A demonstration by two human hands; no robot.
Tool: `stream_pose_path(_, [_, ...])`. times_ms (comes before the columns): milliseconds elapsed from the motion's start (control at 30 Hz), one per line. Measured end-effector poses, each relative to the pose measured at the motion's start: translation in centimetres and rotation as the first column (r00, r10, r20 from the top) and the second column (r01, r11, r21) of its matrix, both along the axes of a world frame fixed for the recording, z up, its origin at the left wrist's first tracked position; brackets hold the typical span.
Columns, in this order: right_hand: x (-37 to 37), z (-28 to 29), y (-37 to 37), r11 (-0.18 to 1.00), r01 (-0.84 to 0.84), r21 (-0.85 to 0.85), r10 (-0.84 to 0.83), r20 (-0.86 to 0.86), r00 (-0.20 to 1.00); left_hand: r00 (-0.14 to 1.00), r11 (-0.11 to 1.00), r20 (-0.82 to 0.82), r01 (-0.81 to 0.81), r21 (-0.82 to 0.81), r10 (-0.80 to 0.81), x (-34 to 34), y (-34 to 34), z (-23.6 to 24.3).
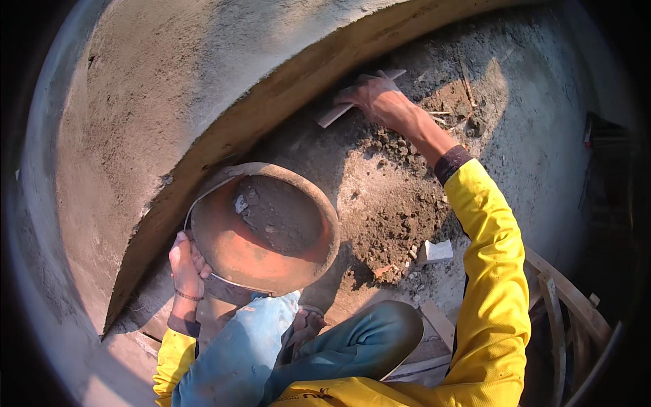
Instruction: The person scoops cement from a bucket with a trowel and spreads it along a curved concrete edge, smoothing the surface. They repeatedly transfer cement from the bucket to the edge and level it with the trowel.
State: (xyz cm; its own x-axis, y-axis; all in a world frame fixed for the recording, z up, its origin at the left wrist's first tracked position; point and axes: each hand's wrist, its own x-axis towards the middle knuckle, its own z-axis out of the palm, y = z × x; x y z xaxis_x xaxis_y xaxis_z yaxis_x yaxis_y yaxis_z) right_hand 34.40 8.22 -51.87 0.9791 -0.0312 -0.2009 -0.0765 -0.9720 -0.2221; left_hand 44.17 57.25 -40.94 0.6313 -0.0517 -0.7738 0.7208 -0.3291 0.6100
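Note:
My left hand (186, 268) grips the wire handle at the left side of a dusty pan (258, 268), which has an orange-red inside, grey mortar and a small white fragment in it. The pan tilts beside my left knee. My right hand (373, 98) is stretched forward, closed on a thin flat strip (329, 117) close to the foot of the concrete step. Loose crumbled mortar (397, 227) and grit lie on the floor under my right arm, with a pale broken piece (437, 251) among them.
A curved rendered concrete step (129, 102) rises along the left and top, with a shaded face. At the lower right are wooden planks (576, 305) and boards near my bent knees. Thin splinters (468, 88) lie on the grey floor (529, 156).

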Motion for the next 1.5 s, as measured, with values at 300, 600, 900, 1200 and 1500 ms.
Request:
stream_pose_path(300, [-6.0,6.6,1.2,0.996,-0.087,-0.03,0.089,0.072,0.993,0.995,0.998,0.086,0.054,-0.013,-0.053,-0.3,0.4,-0.6])
stream_pose_path(600, [-7.5,0.5,4.9,0.964,-0.258,0.07,0.241,0.187,0.952,0.995,0.996,0.065,0.081,-0.033,-0.078,0.2,0.8,-0.9])
stream_pose_path(900, [-10.5,7.1,-6.1,0.999,0.04,0.032,-0.043,0.106,0.993,0.996,0.997,0.067,0.062,-0.038,-0.059,0.3,1.0,-1.0])
stream_pose_path(1200, [-12.9,-0.9,-15.0,0.975,0.222,0.011,-0.222,0.074,0.972,0.999,0.988,-0.041,-0.003,-0.157,-0.003,0.9,1.5,-0.4])
stream_pose_path(1500, [-21.4,5.7,-3.7,0.957,0.282,0.067,-0.263,-0.207,0.942,1.0,0.988,0.021,0.022,-0.156,-0.019,0.1,1.1,-1.0])
